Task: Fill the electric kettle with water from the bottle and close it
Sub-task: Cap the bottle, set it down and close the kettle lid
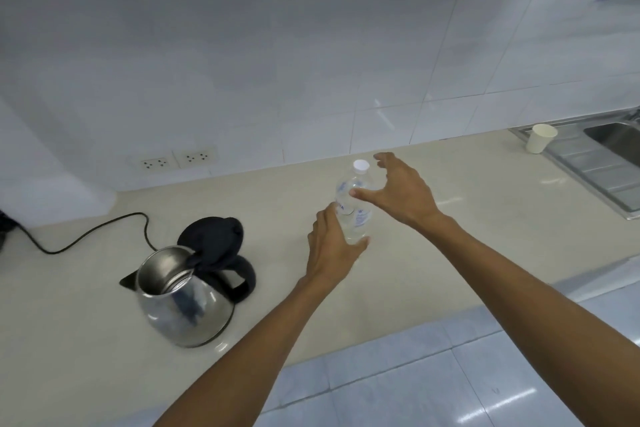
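A steel electric kettle (pixel 183 305) stands on the cream counter, left of centre, with its black lid (pixel 213 239) flipped up and the inside showing. To its right stands a clear plastic water bottle (pixel 351 198) with a white cap (pixel 361 166) on it. My left hand (pixel 332 246) is wrapped around the bottle's lower part. My right hand (pixel 398 191) hovers beside the bottle's neck, fingers spread, thumb against the bottle's shoulder, just right of the cap.
A black cord (pixel 86 236) runs from the kettle to the left. Two wall sockets (pixel 176 159) sit above the counter. A paper cup (pixel 540 138) stands beside the steel sink (pixel 613 146) at the far right. The counter's front edge (pixel 415 322) drops to tiled floor.
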